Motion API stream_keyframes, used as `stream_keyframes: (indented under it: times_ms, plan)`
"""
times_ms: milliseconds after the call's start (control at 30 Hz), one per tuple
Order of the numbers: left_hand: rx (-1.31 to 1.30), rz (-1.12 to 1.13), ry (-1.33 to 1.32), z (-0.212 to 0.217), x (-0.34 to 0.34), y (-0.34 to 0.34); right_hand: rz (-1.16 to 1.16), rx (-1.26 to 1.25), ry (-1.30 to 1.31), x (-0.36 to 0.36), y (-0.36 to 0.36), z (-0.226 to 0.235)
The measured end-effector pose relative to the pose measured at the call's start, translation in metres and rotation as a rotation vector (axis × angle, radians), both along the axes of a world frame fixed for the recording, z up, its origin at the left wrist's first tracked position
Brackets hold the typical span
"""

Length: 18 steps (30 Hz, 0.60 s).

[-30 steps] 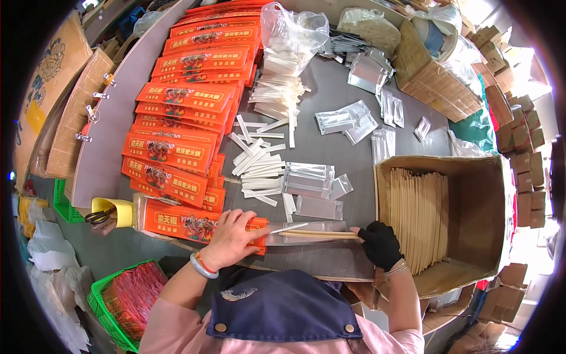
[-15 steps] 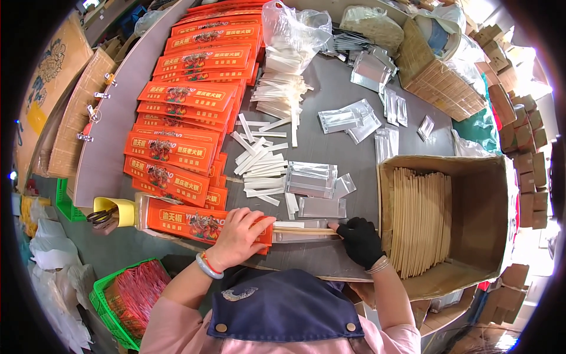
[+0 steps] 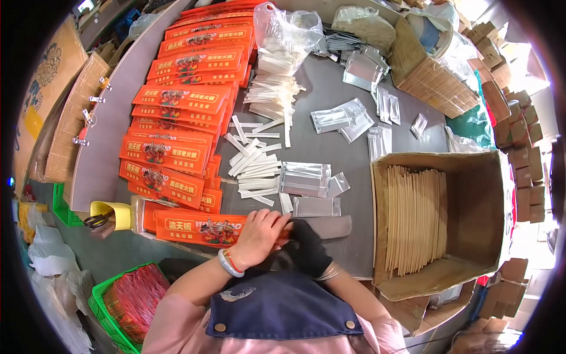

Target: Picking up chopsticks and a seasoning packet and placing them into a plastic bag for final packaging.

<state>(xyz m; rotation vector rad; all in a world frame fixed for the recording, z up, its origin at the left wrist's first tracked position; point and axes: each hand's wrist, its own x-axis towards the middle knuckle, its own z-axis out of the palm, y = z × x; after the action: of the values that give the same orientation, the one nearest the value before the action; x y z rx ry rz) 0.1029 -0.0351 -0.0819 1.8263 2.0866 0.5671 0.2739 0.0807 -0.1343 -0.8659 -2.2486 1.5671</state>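
Observation:
My left hand (image 3: 258,241), bare with a bracelet at the wrist, is closed on the right part of a long red printed paper sleeve (image 3: 194,228). My right hand (image 3: 308,248), in a black glove, meets it at the sleeve's right end, its fingers closed there. What lies between the fingertips is mostly hidden. Just beyond the glove lies a flat greyish clear packet (image 3: 331,227). Farther back are more clear packets (image 3: 305,179) and a scattered pile of white paper-wrapped strips (image 3: 256,167).
Overlapping red sleeves (image 3: 177,144) fill the table's left side. At right stands a cardboard box (image 3: 471,236) holding wooden chopsticks (image 3: 415,221). A yellow holder (image 3: 121,216) with scissors (image 3: 97,220) sits at the left edge, above a green basket (image 3: 109,312) on the floor.
My right hand has moved left to meet my left hand at the sleeve's end. The chopsticks that stuck out of the sleeve no longer show. My left hand has shifted slightly right with the sleeve.

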Motion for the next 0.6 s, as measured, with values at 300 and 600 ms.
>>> stream_keyframes:
  times_ms: [300, 600]
  plan:
    - [-0.072, -0.280, -0.021, 0.070, -0.071, 0.017, 0.137, 0.751, -0.189, 0.027, 0.042, 0.087]
    - [-0.046, 0.497, 0.022, -0.010, -0.018, -0.040, 0.142, 0.760, -0.390, 0.038, 0.026, 0.096]
